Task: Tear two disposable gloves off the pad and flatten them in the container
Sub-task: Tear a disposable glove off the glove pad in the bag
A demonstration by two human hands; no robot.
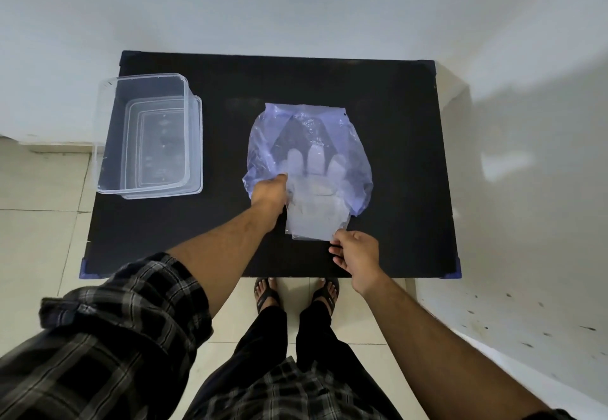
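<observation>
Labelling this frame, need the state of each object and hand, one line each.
container: open, upright, no gloves inside, resting on its lid.
glove pad: flat on the table, partly inside the purple bag.
purple bag: crumpled, open toward the person.
left hand: pressing down the pad's left edge.
right hand: pinching the pad's near corner.

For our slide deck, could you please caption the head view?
Left hand steadies glove pad; right hand pinches its near edge.

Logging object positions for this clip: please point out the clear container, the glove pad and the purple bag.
clear container [102,130]: head view, on its left wall.
glove pad [316,215]: head view, on the palm area of the top glove.
purple bag [352,143]: head view, on its right side.
</observation>
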